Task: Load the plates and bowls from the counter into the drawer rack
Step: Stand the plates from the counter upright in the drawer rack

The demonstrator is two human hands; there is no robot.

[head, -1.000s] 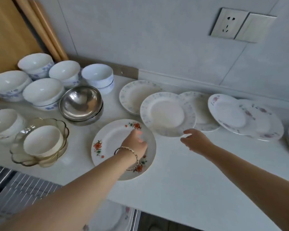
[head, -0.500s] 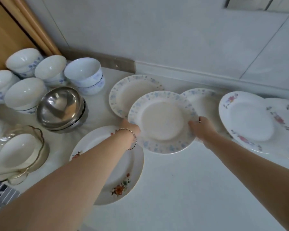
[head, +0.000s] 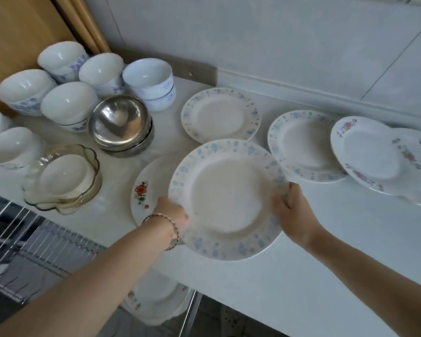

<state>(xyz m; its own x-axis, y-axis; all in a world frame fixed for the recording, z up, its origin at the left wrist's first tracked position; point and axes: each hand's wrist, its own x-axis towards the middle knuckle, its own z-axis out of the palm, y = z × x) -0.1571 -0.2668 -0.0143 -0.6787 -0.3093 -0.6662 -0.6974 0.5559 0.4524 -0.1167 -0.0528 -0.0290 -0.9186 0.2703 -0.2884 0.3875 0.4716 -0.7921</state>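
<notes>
Above the counter (head: 301, 276), both hands grip the blue-flowered plate (head: 226, 198).

text: none legible | labels: none | brands: none | numbers: none

Head view, down onto counter (head: 301, 276)

Soft, even daylight, faint shadows; glare on the steel bowl (head: 118, 121); slight motion blur overall; wide-angle bending at the edges.
</notes>
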